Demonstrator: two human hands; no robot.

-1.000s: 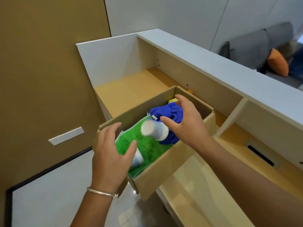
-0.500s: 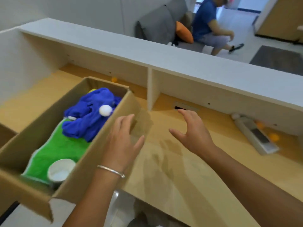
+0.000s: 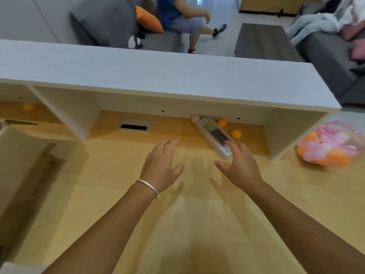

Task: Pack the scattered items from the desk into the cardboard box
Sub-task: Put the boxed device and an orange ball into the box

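Note:
Both hands hover over the wooden desk [image 3: 197,224], fingers spread and holding nothing. My left hand [image 3: 161,167] wears a silver bracelet at the wrist. My right hand [image 3: 240,165] reaches toward a white handheld device with a dark screen [image 3: 214,135], its fingertips at the device's near end. Two orange balls [image 3: 236,134] lie behind the device under the shelf. Only the side of the cardboard box [image 3: 21,161] shows at the left edge; its inside is hidden.
A white shelf [image 3: 158,76] with dividers runs across the back of the desk. One more orange ball [image 3: 29,107] sits in the left compartment. A clear bag of pink and orange balls [image 3: 333,147] lies at the right. A person sits on a sofa beyond.
The view has swung right, away from the box. Both hands left the box and moved right over the desk; my right hand now reaches the white device.

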